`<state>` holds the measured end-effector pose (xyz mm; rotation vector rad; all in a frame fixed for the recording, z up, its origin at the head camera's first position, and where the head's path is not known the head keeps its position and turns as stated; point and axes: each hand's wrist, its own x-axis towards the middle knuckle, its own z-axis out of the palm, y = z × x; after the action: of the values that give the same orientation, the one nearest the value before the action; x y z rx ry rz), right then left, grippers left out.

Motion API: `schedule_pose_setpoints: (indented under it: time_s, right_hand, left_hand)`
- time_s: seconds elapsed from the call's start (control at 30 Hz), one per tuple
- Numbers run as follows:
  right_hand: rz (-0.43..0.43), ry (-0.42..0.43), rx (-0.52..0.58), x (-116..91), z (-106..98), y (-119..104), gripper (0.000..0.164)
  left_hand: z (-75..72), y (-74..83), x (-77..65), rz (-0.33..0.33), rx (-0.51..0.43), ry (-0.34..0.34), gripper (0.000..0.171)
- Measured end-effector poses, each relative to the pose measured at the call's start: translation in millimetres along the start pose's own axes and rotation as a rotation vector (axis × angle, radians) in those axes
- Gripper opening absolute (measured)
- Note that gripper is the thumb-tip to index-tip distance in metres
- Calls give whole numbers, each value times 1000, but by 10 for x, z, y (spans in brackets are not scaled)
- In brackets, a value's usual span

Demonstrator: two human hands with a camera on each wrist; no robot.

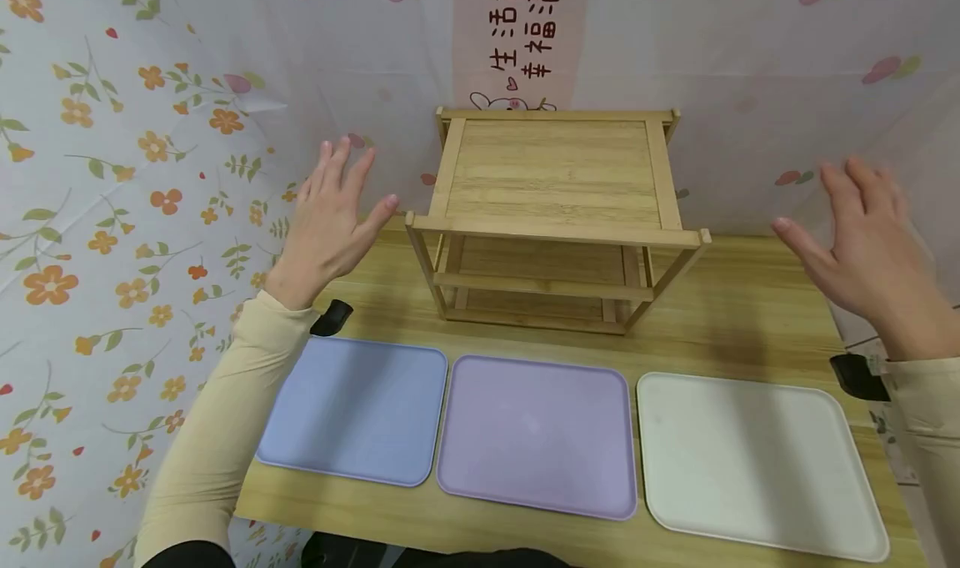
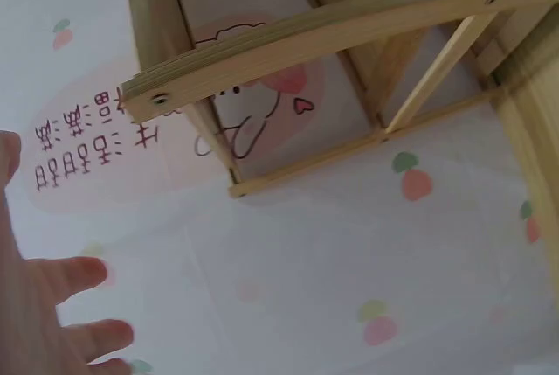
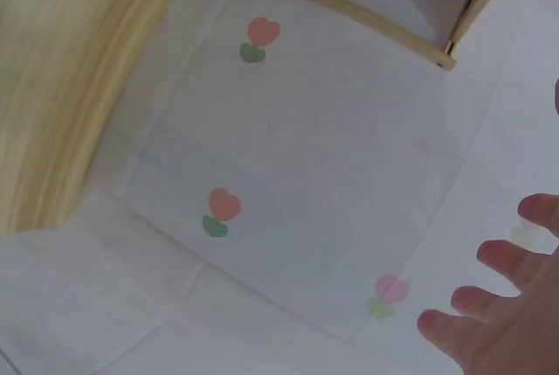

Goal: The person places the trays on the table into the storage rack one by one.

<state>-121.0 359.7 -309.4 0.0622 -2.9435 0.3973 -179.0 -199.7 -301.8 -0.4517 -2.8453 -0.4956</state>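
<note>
A wooden shelf rack [image 1: 555, 172] with a slatted-looking top panel and lower tiers stands at the back of the table. Left of it my left hand [image 1: 330, 213] is raised in the air, fingers spread, apart from the rack's side. On the far right my right hand [image 1: 870, 247] hovers above the table's right end, its fingers also apart and holding nothing. Each wrist view shows spread fingertips at its edge, with the rack's wooden frame [image 2: 306, 43] in the left one and a lower corner of the rack [image 3: 376, 21] in the right one.
Three shallow trays lie in a row along the table's front: blue [image 1: 360, 409], purple [image 1: 536, 439] and white [image 1: 757, 464]. Patterned cloth [image 1: 150, 243] hangs at the left and behind the rack. The wooden table [image 1: 735, 318] ends near the right hand.
</note>
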Motion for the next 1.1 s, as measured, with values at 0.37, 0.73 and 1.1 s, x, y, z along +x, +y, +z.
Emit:
schedule_pose_setpoints:
  time_s: [0.37,0.73,1.1]
  right_hand:
    - [-7,154,91,-560,307,246,62]
    - [183,108,215,-1113,803,441,47]
    - [590,-5,279,-1790,1301,710,53]
  left_hand:
    - [420,-214,-275,-16,-279,179,61]
    - [836,-224,-479,-191,-616,5,56]
    - [1044,-129,-505,-254,-793,-35,55]
